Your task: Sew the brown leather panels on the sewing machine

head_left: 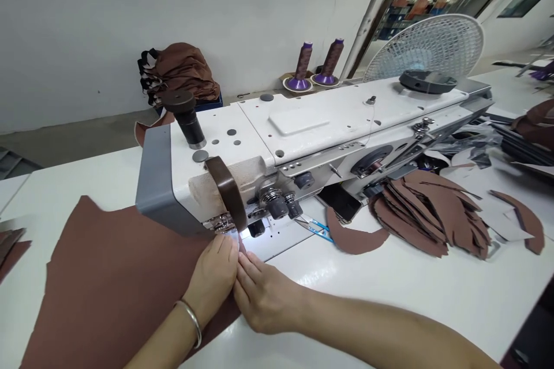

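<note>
A large brown sheet of leather-like material (116, 277) lies under the head of a white sewing machine (303, 121). My left hand (216, 268), with a bangle at its wrist, has its fingers bunched on the sheet's edge close to the needle area. Right beside it, my right hand (264, 294) has its fingers pressed together on the same edge. The fingertips of both hands nearly touch. A small whitish piece (234, 236) shows just beyond my left fingertips. The needle and the presser foot are mostly hidden behind the machine head and the brown lever (227, 193).
To the right lie blue-handled snips (320, 229), a curved brown piece (357, 237), a dark phone (341, 202) and a stack of brown cut pieces (433, 213). Two thread cones (303, 66) stand behind the machine, near a white fan (428, 46). A brown bundle (184, 72) sits by the wall.
</note>
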The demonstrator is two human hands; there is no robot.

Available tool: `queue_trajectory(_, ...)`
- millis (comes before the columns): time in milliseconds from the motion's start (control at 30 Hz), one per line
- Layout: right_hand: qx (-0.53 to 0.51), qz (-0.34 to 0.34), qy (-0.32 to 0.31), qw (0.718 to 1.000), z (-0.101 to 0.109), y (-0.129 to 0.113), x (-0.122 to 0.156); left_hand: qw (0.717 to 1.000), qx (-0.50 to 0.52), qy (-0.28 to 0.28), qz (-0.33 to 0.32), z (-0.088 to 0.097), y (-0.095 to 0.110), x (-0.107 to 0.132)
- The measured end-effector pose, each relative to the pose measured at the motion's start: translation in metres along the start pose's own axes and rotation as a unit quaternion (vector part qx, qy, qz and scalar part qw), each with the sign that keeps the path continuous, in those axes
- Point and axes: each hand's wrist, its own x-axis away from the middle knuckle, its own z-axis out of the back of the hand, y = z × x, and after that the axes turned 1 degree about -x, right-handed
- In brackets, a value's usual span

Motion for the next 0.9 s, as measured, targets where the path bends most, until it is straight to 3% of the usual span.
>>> queue_trajectory(300, 0.07, 0.037, -0.031, 0.996, -0.01, -0.001, -0.007, 0.991, 0.072, -0.098, 0.064, 0.0, -0.006, -0.001)
queue_trajectory(433, 0.076, 0.009, -0.029, 0.997, -0.011, -0.009, -0.012, 0.985, 0.092, -0.126, 0.078, -0.001, -0.01, 0.004)
queue_trajectory(667, 0.128, 0.017, -0.046, 0.99, 0.002, -0.027, -0.016, 0.993, 0.093, -0.057, 0.039, -0.005, -0.008, 0.011)
queue_trajectory(900, 0.155, 0.032, -0.07, 0.985, -0.008, -0.022, -0.015, 0.989, 0.093, -0.095, 0.058, -0.013, -0.015, 0.008)
